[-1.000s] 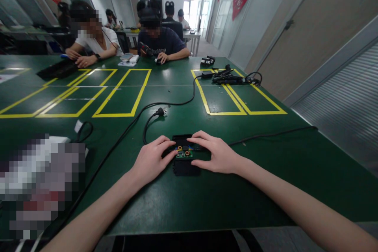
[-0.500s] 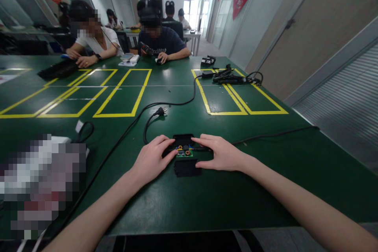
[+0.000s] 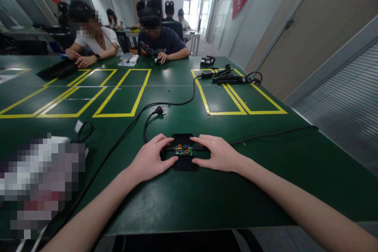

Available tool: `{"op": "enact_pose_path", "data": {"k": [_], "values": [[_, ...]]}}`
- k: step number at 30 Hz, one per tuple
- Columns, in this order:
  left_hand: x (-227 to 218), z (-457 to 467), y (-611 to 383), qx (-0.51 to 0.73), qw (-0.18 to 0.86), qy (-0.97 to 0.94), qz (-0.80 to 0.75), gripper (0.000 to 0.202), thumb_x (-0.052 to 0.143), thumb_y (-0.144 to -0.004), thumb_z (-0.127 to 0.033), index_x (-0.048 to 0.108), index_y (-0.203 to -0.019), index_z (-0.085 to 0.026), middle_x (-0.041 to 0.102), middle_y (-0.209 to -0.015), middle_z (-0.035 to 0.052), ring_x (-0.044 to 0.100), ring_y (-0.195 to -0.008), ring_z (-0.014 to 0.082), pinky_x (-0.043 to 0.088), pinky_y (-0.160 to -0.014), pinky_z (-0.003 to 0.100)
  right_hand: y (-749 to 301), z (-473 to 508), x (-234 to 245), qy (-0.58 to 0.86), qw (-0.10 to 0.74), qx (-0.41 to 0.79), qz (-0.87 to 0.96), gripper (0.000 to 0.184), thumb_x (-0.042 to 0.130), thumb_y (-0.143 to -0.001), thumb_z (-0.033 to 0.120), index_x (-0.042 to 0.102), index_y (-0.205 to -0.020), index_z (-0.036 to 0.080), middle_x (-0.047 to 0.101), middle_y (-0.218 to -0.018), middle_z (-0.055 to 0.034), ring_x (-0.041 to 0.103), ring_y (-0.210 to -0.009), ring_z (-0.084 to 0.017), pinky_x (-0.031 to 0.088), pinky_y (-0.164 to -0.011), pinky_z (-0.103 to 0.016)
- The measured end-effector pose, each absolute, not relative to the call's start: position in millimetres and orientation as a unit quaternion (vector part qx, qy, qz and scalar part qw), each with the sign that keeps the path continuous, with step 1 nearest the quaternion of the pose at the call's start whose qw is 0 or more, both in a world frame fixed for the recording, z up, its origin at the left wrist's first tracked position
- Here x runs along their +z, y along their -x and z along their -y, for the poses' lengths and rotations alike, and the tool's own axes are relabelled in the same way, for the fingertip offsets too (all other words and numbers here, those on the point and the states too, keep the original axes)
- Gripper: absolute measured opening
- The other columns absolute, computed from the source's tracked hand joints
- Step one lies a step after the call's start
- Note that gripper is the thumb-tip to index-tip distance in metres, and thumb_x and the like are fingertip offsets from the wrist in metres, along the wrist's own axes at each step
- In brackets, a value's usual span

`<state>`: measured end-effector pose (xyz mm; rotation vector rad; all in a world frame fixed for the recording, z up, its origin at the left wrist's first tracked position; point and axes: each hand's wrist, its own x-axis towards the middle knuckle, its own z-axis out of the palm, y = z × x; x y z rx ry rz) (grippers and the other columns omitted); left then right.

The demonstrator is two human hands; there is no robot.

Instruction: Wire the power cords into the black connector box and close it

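A small green circuit board (image 3: pixel 183 152) with copper-ringed coils sits between two halves of a black plastic case. The far half (image 3: pixel 182 138) stands behind it and the near half (image 3: pixel 185 164) lies in front. My left hand (image 3: pixel 152 157) spans the left side, index finger on the far half and thumb on the near half's corner. Across from it, my right hand (image 3: pixel 218 153) touches the right ends of both halves in the same way. Black cable runs out under each hand; a two-pin plug (image 3: pixel 160 110) lies beyond my left hand.
A long black cable (image 3: pixel 130 125) crosses the green table (image 3: pixel 224 201). Bundled cables (image 3: pixel 232 77) lie at the far right among yellow tape outlines. A blurred-out item (image 3: pixel 44 181) is at the left. Two people sit across the table, one holding a power tool (image 3: pixel 147 49).
My left thumb has moved from the board toward me onto the near half. That half has shifted slightly away from me, up against the board, with my right thumb on it.
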<state>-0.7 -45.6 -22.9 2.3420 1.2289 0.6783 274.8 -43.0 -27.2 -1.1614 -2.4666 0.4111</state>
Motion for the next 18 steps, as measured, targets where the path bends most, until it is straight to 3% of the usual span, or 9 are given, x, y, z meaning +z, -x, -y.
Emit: {"op": "enact_pose_path", "data": {"k": [7,10,13,18], "values": [[-20.5,44.7,1.8,0.281,0.187,-0.838,-0.429,0.03,0.063,-0.096,-0.029,0.07,-0.123,-0.017,0.071,-0.099,0.0061,0.071,-0.089,0.021,0.059,-0.079,0.033,-282.1,39.1,-21.2,0.411,0.192,0.164,0.876,0.042,0.061,-0.097,0.034,0.061,-0.136,0.017,0.073,-0.095,-0.007,0.067,-0.079,-0.021,0.053,-0.073,-0.033],[-19.5,43.6,3.5,0.314,0.16,-0.843,-0.406,0.021,0.057,-0.098,-0.022,0.073,-0.11,-0.017,0.073,-0.096,0.0063,0.071,-0.088,0.0197,0.058,-0.078,0.031,-285.8,36.7,-16.7,0.426,0.186,0.16,0.871,0.029,0.062,-0.093,0.028,0.064,-0.12,0.019,0.068,-0.083,-0.0019,0.062,-0.067,-0.017,0.046,-0.062,-0.028],[-18.5,42.7,3.4,0.352,0.129,-0.846,-0.379,0.016,0.059,-0.097,-0.02,0.074,-0.098,-0.017,0.074,-0.093,0.006,0.071,-0.085,0.0184,0.058,-0.077,0.029,-287.5,36.1,-13.8,0.408,0.206,0.147,0.877,0.008,0.061,-0.091,0.022,0.065,-0.097,0.019,0.067,-0.081,-0.0013,0.06,-0.065,-0.015,0.042,-0.06,-0.026],[-13.0,44.6,1.7,0.423,0.106,-0.834,-0.338,0.011,0.063,-0.094,-0.017,0.074,-0.094,-0.017,0.075,-0.087,0.0059,0.071,-0.078,0.0164,0.057,-0.071,0.026,-288.2,39.8,-13.4,0.371,0.269,0.147,0.876,0.01,0.056,-0.092,0.02,0.066,-0.089,0.018,0.067,-0.073,-0.0009,0.06,-0.059,-0.013,0.043,-0.059,-0.024]]}}
